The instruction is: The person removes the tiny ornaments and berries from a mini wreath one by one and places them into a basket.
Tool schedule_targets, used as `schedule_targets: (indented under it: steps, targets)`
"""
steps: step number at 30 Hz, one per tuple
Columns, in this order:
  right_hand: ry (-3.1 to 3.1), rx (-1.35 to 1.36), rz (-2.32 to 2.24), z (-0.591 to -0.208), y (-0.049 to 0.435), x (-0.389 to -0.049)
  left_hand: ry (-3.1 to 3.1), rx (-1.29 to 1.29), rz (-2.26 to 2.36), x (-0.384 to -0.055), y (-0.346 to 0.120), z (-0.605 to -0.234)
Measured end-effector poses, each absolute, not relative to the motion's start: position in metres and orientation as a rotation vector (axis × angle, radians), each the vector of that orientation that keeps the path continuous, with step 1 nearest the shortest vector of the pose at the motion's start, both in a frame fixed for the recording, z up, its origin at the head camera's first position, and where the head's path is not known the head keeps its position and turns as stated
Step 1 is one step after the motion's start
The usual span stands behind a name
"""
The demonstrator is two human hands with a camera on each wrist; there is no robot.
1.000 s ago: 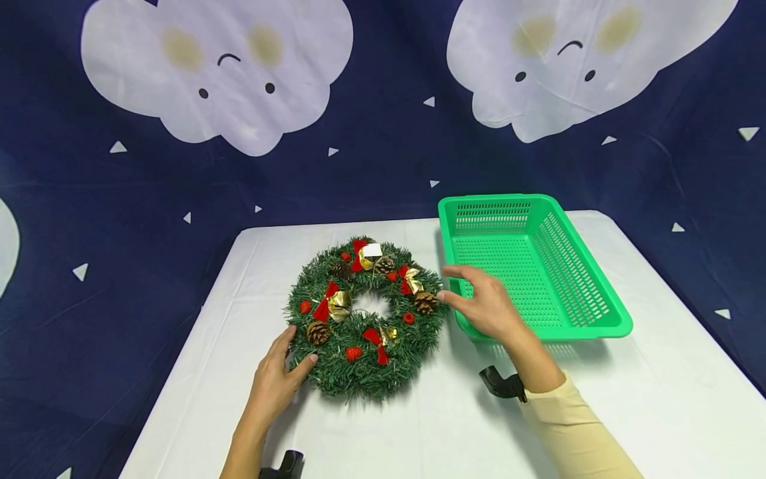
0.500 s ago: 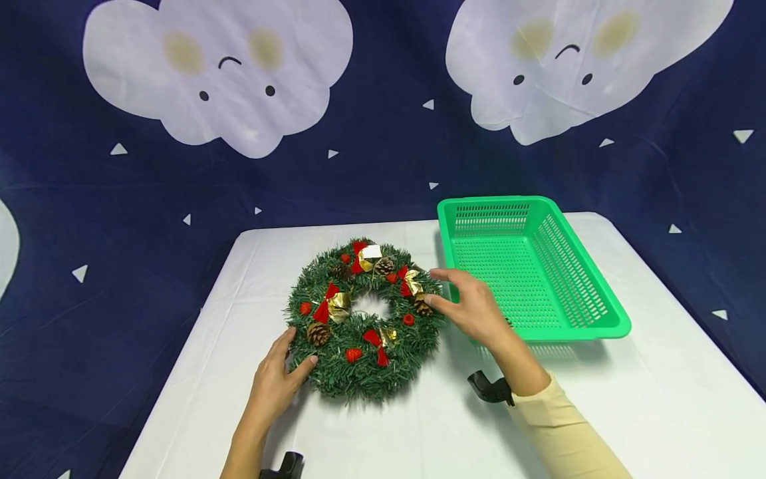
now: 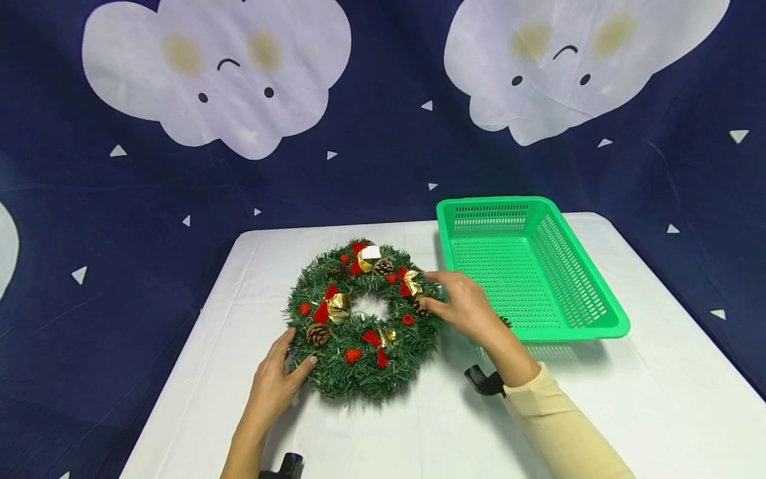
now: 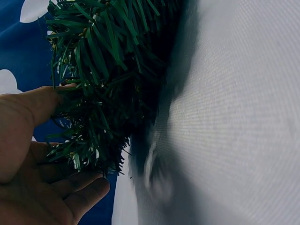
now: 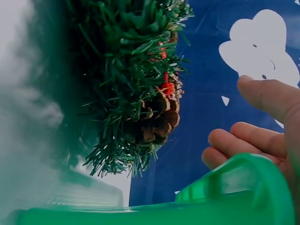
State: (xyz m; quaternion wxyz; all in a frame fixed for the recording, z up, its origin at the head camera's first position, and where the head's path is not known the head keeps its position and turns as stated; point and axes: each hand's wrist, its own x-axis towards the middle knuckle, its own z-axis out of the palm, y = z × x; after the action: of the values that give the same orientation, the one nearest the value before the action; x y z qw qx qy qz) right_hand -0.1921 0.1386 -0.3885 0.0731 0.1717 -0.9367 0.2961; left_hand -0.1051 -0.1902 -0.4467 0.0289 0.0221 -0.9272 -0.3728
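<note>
A green wreath [image 3: 365, 386] with red and gold bows, pine cones and red berries lies on the white table. My left hand [image 3: 275, 379] holds its left edge; in the left wrist view the green tinsel [image 4: 103, 93] sits between the thumb and the fingers. Over the right edge hovers my right hand [image 3: 469, 306], thumb and index spread, overlapping a pine cone in the head view. The right wrist view has this hand [image 5: 267, 126] apart from the pine cone [image 5: 157, 124], nothing between its fingers.
A green plastic basket [image 3: 589, 276] stands right of the wreath, its near-left corner beneath my right hand and wrist. Inside it, a pine cone [image 3: 506, 321] shows beside that wrist. A dark blue cloth [image 3: 383, 120] with white clouds hangs behind the table.
My right hand has moved left, from beside the basket's rim to over the wreath's right edge. It uncovers the pine cone in the basket. My left hand and the wreath stay put.
</note>
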Motion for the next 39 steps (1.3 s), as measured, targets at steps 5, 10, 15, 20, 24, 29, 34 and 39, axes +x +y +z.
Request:
schedule_targets:
  steps: [5, 10, 15, 20, 24, 29, 34, 39]
  targets:
    - [-2.794, 0.563, 0.818, -0.392, 0.137, -0.194, -2.891, 0.083, -1.154, -0.106, -0.190, -0.447]
    - [-2.801, 0.581, 0.784, -0.391, 0.133, -0.194, -2.890, 0.078, -1.150, -0.106, -0.191, -0.447]
    - [-2.779, 0.582, 0.803, -0.392, 0.122, -0.189, -2.897, 0.087, -1.155, -0.106, -0.191, -0.445]
    - [-2.754, 0.547, 0.861, -0.395, 0.114, -0.184, -2.900, 0.088, -1.157, -0.107, -0.190, -0.445]
    - [-2.709, 0.513, 0.922, -0.397, 0.109, -0.181, -2.904, 0.090, -1.159, -0.106, -0.191, -0.445]
    - [-2.652, 0.477, 0.982, -0.398, 0.102, -0.175, -2.907, 0.093, -1.162, -0.107, -0.190, -0.446]
    - [-2.614, 0.437, 1.078, -0.404, 0.095, -0.170, -2.909, 0.097, -1.163, -0.107, -0.190, -0.445]
    - [-2.586, 0.381, 1.158, -0.413, 0.090, -0.168, -2.910, 0.097, -1.155, -0.107, -0.190, -0.445]
